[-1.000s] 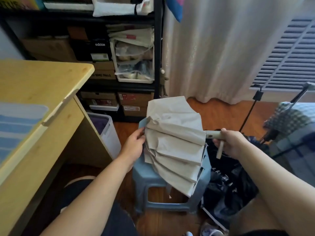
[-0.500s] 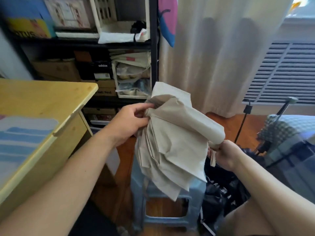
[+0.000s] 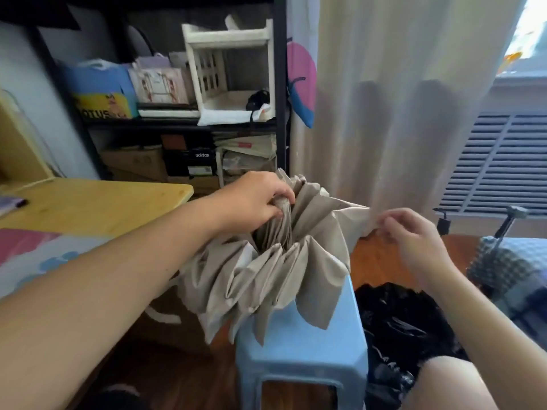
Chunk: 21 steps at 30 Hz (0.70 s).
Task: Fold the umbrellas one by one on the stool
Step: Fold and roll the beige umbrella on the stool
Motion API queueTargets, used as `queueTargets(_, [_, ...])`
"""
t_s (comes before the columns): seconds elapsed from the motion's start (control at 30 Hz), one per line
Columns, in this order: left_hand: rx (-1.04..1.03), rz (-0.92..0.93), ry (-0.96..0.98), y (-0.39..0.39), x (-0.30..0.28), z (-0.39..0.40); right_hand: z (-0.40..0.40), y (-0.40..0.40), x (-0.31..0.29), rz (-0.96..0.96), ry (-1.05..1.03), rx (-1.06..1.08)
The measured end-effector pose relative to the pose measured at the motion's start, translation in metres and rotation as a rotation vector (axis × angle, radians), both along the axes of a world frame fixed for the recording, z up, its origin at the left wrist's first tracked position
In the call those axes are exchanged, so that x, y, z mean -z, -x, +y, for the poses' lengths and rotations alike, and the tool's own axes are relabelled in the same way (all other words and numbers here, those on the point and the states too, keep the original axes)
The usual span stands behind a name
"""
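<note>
A beige umbrella (image 3: 275,270) hangs upright over the light blue plastic stool (image 3: 302,350), its canopy falling in loose pleats over the stool's top. My left hand (image 3: 254,199) grips the bunched upper end of the canopy from above. My right hand (image 3: 411,235) pinches one flap of the fabric and holds it stretched out to the right. The umbrella's handle and shaft are hidden under the cloth.
A yellow wooden desk (image 3: 97,202) stands at the left. A black shelf (image 3: 183,125) full of boxes and bags is behind. A heap of black umbrella fabric (image 3: 402,329) lies on the floor right of the stool. A checked umbrella (image 3: 503,261) is at the far right, a curtain (image 3: 399,99) behind.
The umbrella has turned from slanting sideways to hanging upright. My left hand moved to its top end. My right hand left the handle end and now pulls a flap of the canopy to the right.
</note>
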<state>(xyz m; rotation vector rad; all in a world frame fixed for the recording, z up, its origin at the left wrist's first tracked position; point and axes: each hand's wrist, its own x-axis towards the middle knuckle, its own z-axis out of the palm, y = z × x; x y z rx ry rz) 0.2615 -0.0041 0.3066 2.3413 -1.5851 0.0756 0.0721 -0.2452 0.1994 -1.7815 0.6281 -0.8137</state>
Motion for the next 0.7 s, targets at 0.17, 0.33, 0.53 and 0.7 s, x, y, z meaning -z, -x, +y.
queueTargets(0.17, [0.018,-0.004,-0.002,-0.002,-0.002,-0.013,0.047,0.023,-0.062,-0.002,0.245,-0.190])
queueTargets(0.33, [0.000,-0.003,0.032,-0.002,0.001,-0.019,0.084,0.035,-0.047,0.261,0.443,-0.299])
queueTargets(0.53, [-0.024,0.031,0.034,-0.008,-0.001,-0.009,0.069,0.012,-0.023,0.202,0.447,-0.084])
queueTargets(0.7, [-0.064,0.080,0.042,-0.011,-0.001,-0.002,0.066,0.005,-0.027,0.222,0.498,-0.268])
